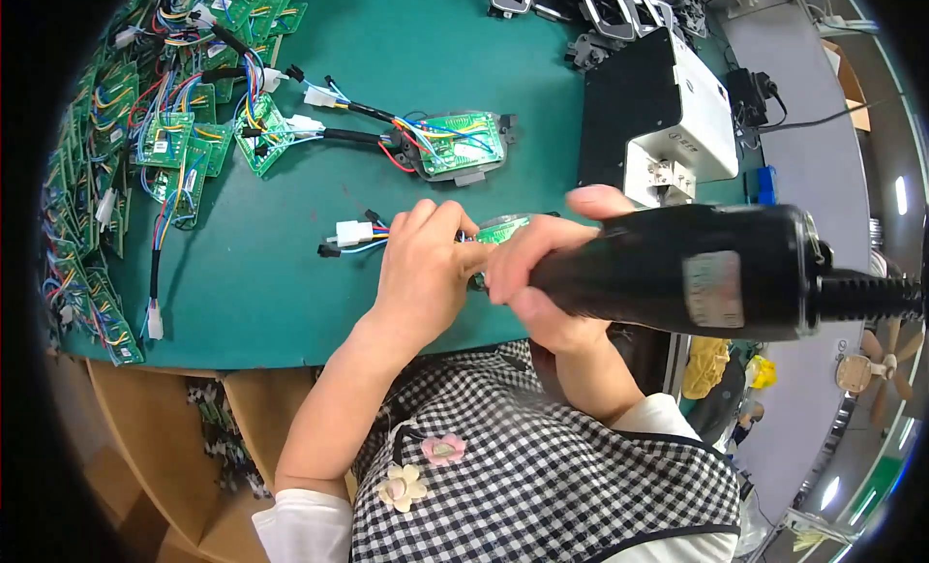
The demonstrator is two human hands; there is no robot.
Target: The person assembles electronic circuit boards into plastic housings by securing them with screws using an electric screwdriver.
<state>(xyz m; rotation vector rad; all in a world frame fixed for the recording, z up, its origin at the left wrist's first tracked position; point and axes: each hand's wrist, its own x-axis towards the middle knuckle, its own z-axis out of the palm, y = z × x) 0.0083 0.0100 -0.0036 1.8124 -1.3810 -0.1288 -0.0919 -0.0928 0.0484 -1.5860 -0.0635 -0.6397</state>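
My right hand (pixel 547 263) is wrapped round a thick black electric screwdriver (pixel 668 273), which lies almost level, its cord running off to the right. Its tip is hidden behind my fingers. My left hand (pixel 426 263) is closed at the near side of the table, fingers pressed on a green circuit board (pixel 503 230) in a grey housing, mostly covered by both hands. A white connector (pixel 353 233) on coloured wires sticks out left of my left hand. Farther off lies a second board in a grey housing (pixel 464 143), with a black-sleeved cable.
Many loose green boards with wires (pixel 174 137) are heaped along the left. A black and white box-shaped machine (pixel 658 118) stands at the right, with grey plastic frames (pixel 619 11) behind it. Below the green table (pixel 252 302) are wooden compartments (pixel 164 447).
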